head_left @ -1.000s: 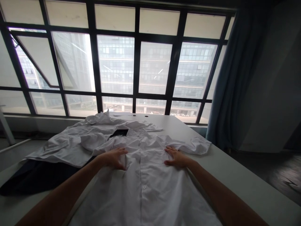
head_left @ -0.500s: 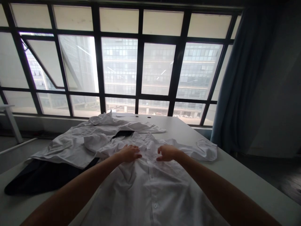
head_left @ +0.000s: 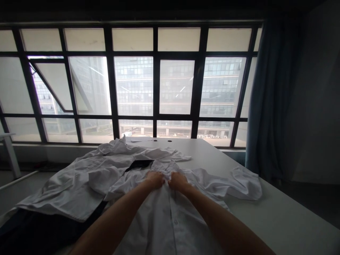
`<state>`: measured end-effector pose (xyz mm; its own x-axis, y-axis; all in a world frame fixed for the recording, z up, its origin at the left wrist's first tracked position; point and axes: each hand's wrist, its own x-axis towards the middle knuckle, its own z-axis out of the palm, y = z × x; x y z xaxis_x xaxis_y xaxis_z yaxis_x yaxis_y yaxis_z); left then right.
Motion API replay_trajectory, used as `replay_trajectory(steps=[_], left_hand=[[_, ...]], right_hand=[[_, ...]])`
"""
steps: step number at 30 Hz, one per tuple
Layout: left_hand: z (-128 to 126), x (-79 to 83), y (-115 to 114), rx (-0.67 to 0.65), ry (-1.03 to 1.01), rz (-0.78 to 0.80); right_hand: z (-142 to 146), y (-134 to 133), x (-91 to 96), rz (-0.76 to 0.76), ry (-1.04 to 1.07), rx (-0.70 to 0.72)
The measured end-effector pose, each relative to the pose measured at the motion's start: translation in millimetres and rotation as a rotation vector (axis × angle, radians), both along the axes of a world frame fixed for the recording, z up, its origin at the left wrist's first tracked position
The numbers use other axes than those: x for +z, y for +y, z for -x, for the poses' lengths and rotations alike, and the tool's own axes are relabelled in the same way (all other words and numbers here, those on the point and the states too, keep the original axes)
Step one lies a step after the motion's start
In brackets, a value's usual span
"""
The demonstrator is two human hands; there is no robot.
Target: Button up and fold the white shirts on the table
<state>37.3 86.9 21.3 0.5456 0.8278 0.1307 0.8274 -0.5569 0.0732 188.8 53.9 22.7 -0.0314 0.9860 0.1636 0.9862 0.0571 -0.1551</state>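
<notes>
Left hand (head_left: 155, 179) and right hand (head_left: 178, 181) are clenching the white button-front shirt (head_left: 170, 226) at its upper front, fingers (head_left: 172, 176) gathering the cloth so the placket is bunching between them, the shirt lying on the surface (head_left: 265, 212) beside a crumpled white garment (head_left: 69, 187).

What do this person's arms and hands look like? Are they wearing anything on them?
The left arm and right arm are bare, with no sleeve showing anywhere in view. The left hand and right hand wear no gloves, and no watch, bracelet or ring can be made out on either one.
</notes>
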Motion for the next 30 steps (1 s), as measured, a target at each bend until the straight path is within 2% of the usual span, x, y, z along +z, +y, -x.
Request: replay_trajectory(steps=[3,6,8,11,15,18,21,23,28,30], left_hand=[[-25.4,0.7,-0.8,0.087,-0.001,-0.040],[-37.0,-1.7,-6.3,0.084,-0.057,-0.056],[-36.5,-3.8,-10.6,0.096,-0.091,-0.053],[-30.1,-7.5,-16.1,0.107,-0.139,-0.051],[-22.0,-12.6,-19.2,0.127,-0.212,-0.034],[-19.1,-13.8,-18.4,0.124,-0.256,0.019],[-18.5,-13.3,-15.4,0.078,-0.323,0.096],[-18.6,-13.6,-13.7,0.082,-0.445,0.163],[-18.7,-17.0,-16.1,0.156,-0.880,0.593],[-18.3,-17.7,-18.0,0.148,-1.006,0.709]], right_hand=[[-9.0,11.4,-3.0,-0.044,0.150,0.033],[-17.9,19.4,-9.8,-0.071,0.437,0.046],[-20.4,21.8,-16.0,-0.083,0.573,0.034],[-17.4,22.0,-26.3,-0.121,0.659,0.030],[-11.6,21.0,-37.7,-0.180,0.849,0.124],[-14.8,20.9,-41.3,-0.141,0.919,0.193],[-22.0,21.9,-42.4,-0.079,0.950,0.236],[-25.2,22.4,-43.1,-0.051,0.995,0.240],[-24.5,17.9,-42.8,0.011,1.126,0.199],[-23.3,14.2,-40.7,0.038,1.172,0.188]])
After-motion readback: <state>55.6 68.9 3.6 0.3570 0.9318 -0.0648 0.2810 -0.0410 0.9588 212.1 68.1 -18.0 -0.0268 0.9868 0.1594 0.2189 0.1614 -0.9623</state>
